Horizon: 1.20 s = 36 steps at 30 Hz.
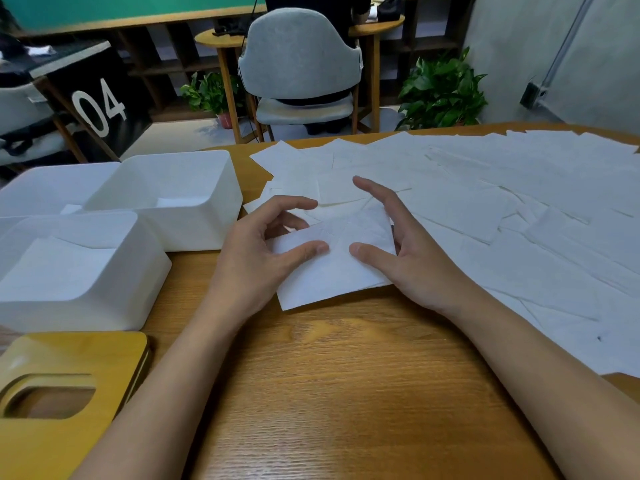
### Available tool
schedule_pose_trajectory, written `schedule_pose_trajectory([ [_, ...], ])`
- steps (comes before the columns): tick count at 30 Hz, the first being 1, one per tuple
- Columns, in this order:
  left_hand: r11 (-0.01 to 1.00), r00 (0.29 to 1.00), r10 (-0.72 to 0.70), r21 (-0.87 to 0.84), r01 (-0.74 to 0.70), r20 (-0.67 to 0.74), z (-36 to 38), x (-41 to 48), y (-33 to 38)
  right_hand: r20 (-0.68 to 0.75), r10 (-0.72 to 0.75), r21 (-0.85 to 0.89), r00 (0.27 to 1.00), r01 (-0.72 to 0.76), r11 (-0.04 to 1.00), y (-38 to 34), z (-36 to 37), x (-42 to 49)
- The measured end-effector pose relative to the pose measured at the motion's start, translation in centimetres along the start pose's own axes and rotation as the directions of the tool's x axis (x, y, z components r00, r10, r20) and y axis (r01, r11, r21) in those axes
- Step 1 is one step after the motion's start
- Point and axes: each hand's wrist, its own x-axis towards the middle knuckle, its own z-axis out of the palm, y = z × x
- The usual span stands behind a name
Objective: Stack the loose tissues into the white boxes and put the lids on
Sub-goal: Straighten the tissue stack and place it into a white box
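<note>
A single white tissue [332,271] lies in front of me on the wooden table [346,393], its far edge lifted a little. My left hand [259,254] holds its left side, thumb on top and fingers curled behind the edge. My right hand [412,254] holds its right side with the thumb on top and the fingers stretched along the far corner. Loose tissues [502,209] cover the table's right half. The near white box [79,271] holds a stack of tissues. The far white box [173,199] has a tissue at its bottom.
A third white box [45,188] stands at the far left behind the other two. Yellow wooden lids [69,403] with an oval slot lie stacked at the near left corner. Beyond the table are a grey chair [301,64] and potted plants [443,95].
</note>
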Motion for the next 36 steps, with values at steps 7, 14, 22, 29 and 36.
schedule_pose_trajectory([
  [7,0.958,0.977,-0.212,-0.19,0.213,0.027,0.5,0.3,0.0,-0.097,-0.041,0.143,0.994,0.055,0.988,-0.2,-0.4,0.2],
  [14,0.921,0.981,-0.194,-0.344,0.185,0.009,0.9,0.3,0.2,-0.045,-0.015,0.197,0.999,0.024,0.98,-0.1,-1.1,0.4],
  [22,0.997,0.99,0.039,0.065,-0.031,-0.137,2.1,0.4,-1.5,-0.281,0.039,0.059,0.959,-0.024,0.998,0.9,-1.9,0.8],
  [29,0.936,0.976,0.172,0.288,-0.204,0.133,3.2,0.6,-3.0,-0.411,0.03,0.034,0.911,-0.017,0.999,1.3,-2.3,0.9],
  [36,0.897,0.964,0.213,0.359,-0.257,0.158,3.6,1.0,-3.0,-0.436,0.032,0.045,0.899,-0.013,0.999,1.7,-2.4,1.0],
])
